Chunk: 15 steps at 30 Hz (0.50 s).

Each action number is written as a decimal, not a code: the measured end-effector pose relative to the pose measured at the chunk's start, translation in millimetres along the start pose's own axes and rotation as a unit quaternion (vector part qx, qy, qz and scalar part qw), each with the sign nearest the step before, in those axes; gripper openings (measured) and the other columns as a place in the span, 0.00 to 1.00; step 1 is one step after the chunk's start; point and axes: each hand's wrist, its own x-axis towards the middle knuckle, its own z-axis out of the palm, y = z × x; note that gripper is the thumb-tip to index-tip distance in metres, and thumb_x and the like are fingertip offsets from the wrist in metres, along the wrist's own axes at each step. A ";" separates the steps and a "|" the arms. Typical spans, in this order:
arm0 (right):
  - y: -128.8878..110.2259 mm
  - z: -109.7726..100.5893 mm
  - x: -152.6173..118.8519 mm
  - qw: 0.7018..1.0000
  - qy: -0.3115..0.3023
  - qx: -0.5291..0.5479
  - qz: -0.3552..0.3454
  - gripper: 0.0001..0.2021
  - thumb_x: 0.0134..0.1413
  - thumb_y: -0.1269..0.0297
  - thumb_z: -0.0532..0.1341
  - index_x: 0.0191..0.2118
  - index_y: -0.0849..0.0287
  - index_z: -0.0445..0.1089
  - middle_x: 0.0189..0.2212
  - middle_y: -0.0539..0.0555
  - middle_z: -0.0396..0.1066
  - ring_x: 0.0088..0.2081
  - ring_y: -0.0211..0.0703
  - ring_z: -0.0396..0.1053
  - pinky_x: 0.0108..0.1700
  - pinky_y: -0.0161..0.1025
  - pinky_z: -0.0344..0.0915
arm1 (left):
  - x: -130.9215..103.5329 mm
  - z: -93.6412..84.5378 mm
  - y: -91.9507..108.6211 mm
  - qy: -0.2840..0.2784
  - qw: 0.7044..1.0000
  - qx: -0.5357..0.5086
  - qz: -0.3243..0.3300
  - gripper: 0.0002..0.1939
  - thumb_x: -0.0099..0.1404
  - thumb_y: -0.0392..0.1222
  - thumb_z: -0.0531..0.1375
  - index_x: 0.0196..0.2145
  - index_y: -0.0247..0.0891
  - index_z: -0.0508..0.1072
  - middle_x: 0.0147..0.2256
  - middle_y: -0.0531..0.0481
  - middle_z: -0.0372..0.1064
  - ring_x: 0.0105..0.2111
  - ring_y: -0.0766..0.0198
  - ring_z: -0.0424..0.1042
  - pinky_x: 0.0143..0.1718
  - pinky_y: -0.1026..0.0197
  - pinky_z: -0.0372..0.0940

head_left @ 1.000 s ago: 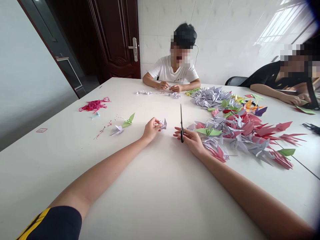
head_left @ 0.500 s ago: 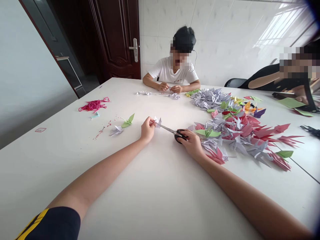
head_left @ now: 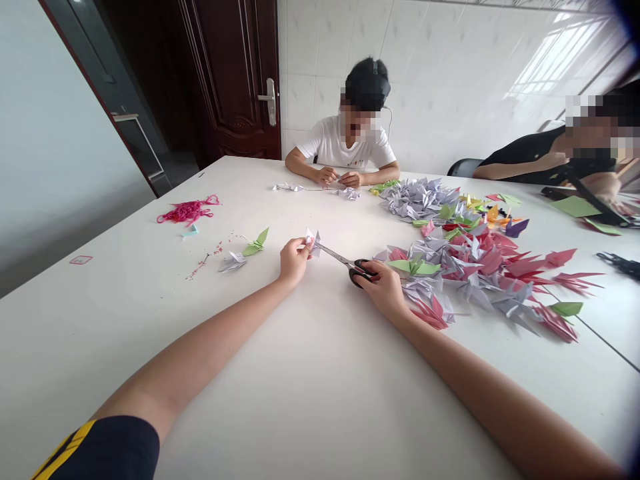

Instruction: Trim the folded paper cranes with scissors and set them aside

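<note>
Between the fingertips of my left hand (head_left: 295, 259) is a small white paper crane (head_left: 316, 241), held just above the table. My right hand (head_left: 383, 285) has its fingers in the black handles of a pair of scissors (head_left: 339, 257). The blades point left, and their tips touch or overlap the crane; which of these I cannot tell. Left of my left hand lie a green paper crane (head_left: 256, 243) and a white-lilac paper crane (head_left: 233, 261). Beside my right hand spreads a heap of paper cranes (head_left: 475, 257) in lilac, pink, green and red.
On the white table (head_left: 280, 373) lie a tangle of pink string (head_left: 186, 211), a pale blue scrap (head_left: 191, 231) and red bits (head_left: 200, 265). Across from me a person (head_left: 350, 143) handles strung cranes. Another person (head_left: 545, 153) sits at the far right near green paper (head_left: 575, 206).
My left hand has shifted slightly left, and the white crane now shows more upright in its fingers. The scissors have barely moved. The person at right has lowered an arm a little.
</note>
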 end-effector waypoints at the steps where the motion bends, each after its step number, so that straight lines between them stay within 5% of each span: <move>1: -0.9 -0.2 -0.3 1.000 0.002 -0.003 0.000 0.14 0.48 0.55 0.64 0.38 0.58 0.77 0.36 0.55 0.75 0.32 0.45 0.68 0.36 0.43 0.66 | -0.1 -0.1 0.1 0.002 1.000 0.009 0.000 0.09 0.63 0.42 0.63 0.40 0.37 0.77 0.47 0.44 0.74 0.33 0.65 0.75 0.40 0.60 0.70; 6: -2.9 -1.0 -1.0 1.000 -0.001 -0.011 -0.009 0.14 0.49 0.54 0.63 0.38 0.58 0.77 0.37 0.55 0.76 0.32 0.45 0.68 0.36 0.42 0.65 | -1.6 -0.1 3.7 0.002 0.999 0.034 -0.009 0.14 0.54 0.33 0.67 0.40 0.38 0.78 0.45 0.46 0.76 0.35 0.62 0.75 0.44 0.57 0.68; 15: -0.4 -0.8 -0.6 1.000 -0.004 -0.014 0.006 0.13 0.49 0.54 0.63 0.36 0.57 0.77 0.36 0.54 0.76 0.28 0.42 0.66 0.34 0.42 0.64 | -4.8 -0.7 12.4 0.024 0.999 0.034 -0.033 0.08 0.53 0.37 0.69 0.33 0.36 0.78 0.35 0.46 0.78 0.34 0.59 0.76 0.40 0.58 0.68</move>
